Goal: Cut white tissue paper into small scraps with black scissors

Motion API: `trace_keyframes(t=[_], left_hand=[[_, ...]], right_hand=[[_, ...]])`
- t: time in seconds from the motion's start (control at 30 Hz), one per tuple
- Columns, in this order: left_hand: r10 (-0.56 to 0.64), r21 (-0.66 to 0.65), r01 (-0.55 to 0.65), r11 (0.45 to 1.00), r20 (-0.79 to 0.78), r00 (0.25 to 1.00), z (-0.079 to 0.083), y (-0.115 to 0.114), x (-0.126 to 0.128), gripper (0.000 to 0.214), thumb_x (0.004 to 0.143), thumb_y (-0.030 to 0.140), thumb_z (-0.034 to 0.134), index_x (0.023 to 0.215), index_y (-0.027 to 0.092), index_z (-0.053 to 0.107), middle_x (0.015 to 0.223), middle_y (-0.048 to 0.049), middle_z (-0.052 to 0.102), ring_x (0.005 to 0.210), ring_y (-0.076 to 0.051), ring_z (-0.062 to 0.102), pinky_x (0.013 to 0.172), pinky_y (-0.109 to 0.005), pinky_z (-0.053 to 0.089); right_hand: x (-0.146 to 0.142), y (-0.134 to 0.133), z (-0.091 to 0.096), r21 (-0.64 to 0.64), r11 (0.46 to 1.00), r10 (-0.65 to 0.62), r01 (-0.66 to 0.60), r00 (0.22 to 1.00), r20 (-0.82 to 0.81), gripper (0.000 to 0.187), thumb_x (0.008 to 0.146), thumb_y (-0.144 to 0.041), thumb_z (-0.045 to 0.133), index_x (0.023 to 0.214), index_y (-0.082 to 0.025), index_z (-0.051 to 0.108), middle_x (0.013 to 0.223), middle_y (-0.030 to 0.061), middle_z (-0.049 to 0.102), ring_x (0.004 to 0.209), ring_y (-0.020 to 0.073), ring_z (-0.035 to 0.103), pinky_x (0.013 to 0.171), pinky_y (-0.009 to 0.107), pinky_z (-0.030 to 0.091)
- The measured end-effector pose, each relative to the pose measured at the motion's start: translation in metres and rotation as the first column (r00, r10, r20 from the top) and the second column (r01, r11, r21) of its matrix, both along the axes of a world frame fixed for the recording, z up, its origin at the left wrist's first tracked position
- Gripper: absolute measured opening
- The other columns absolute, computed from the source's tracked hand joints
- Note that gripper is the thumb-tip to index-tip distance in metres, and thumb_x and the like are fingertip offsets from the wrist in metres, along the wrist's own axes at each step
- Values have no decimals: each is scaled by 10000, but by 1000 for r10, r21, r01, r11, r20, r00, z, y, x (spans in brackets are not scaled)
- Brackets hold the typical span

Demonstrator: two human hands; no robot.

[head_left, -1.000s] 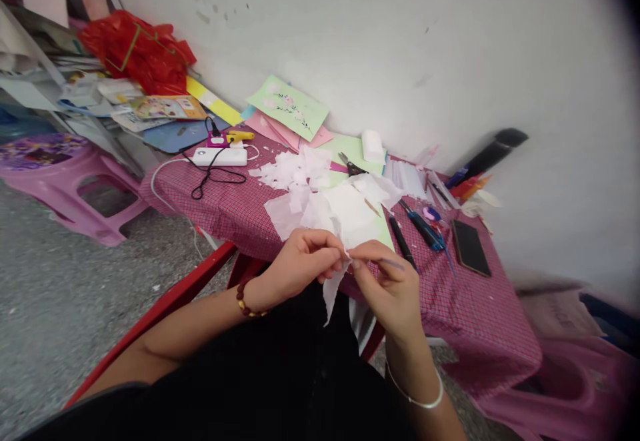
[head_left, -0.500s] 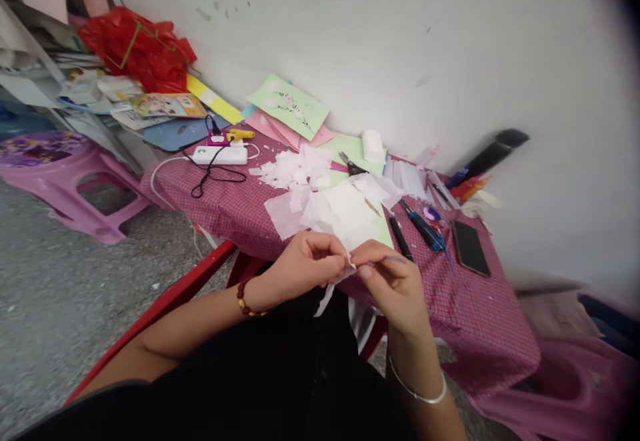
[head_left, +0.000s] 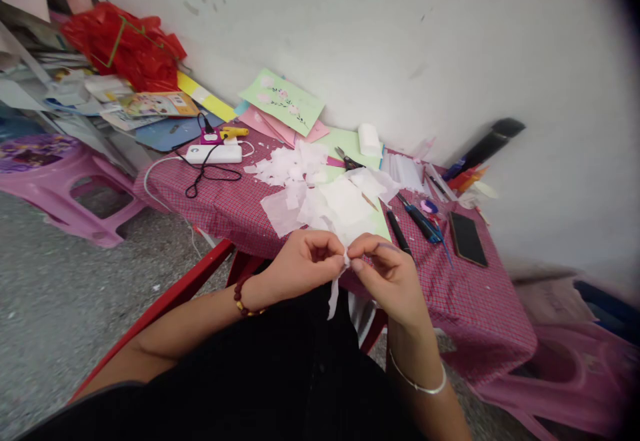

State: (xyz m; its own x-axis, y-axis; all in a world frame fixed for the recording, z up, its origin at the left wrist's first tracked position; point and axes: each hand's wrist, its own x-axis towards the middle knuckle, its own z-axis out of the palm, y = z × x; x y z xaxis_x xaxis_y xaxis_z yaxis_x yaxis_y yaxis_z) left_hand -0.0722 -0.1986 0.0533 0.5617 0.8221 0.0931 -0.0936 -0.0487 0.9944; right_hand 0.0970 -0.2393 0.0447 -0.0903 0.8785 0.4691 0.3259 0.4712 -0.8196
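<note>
Over my lap, at the near edge of the low table (head_left: 235,211), both hands pinch a thin strip of white tissue paper (head_left: 333,297). My left hand (head_left: 305,264) has its fingers curled shut on the strip's top. My right hand (head_left: 387,274) pinches the same spot with thumb and forefinger. The strip's loose end hangs down between the hands. Just beyond them lies a heap of white tissue pieces (head_left: 320,194) on a green sheet.
On the red checked cloth lie scissors (head_left: 349,159), dark pens (head_left: 417,217), a black phone (head_left: 467,239), a white power bank (head_left: 214,154) with a black cable, and coloured cards (head_left: 283,101) against the wall. A pink stool (head_left: 65,187) stands on the left, a red bag (head_left: 123,44) behind it.
The hanging strip looks narrower and more gathered than a second ago, its loose end swinging slightly. Both hands stay pinched together at the same spot; the view has shifted a little.
</note>
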Motion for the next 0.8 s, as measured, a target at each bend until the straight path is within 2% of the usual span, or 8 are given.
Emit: trace_keyframes(t=[0.2,0.53,0.63,0.73,0.8], left_hand=[[-10,-16,9,1000,-19,1000,-2,0,0,88,716,217,600,697,134,618,584,20,554,506,-70,489,484,-189,388],[22,6,-22,1000,-14,1000,-3,1,1,101,714,210,631,670,128,591,572,36,514,495,-51,446,474,-180,353],[8,-70,-8,998,2,1000,-9,3,1,109,733,232,621,707,129,598,590,29,534,491,-56,465,469,-183,365],[-14,-180,34,983,110,994,-15,5,2,146,756,275,634,736,133,604,602,31,542,473,-46,441,445,-174,343],[-37,-202,72,977,175,984,-18,7,3,160,748,283,669,757,137,606,615,37,540,476,-38,426,445,-169,326]], right_hand=[[1,0,0,-17,999,-36,36,999,-14,111,813,-110,619,773,-202,666,724,1,668,670,146,627,634,278,512],[0,-2,5,43,997,-62,59,995,74,136,836,-112,608,773,-204,686,739,4,700,679,146,646,647,278,514],[0,0,2,21,998,-56,54,997,58,147,840,-105,600,784,-204,693,756,5,708,689,144,651,650,272,511],[0,2,-1,-18,998,-55,55,998,7,136,829,-104,614,806,-208,699,751,-4,685,691,138,635,654,267,502],[0,3,-3,-69,997,-49,44,996,-73,120,822,-115,629,811,-213,696,752,-10,656,676,129,617,633,255,493]])
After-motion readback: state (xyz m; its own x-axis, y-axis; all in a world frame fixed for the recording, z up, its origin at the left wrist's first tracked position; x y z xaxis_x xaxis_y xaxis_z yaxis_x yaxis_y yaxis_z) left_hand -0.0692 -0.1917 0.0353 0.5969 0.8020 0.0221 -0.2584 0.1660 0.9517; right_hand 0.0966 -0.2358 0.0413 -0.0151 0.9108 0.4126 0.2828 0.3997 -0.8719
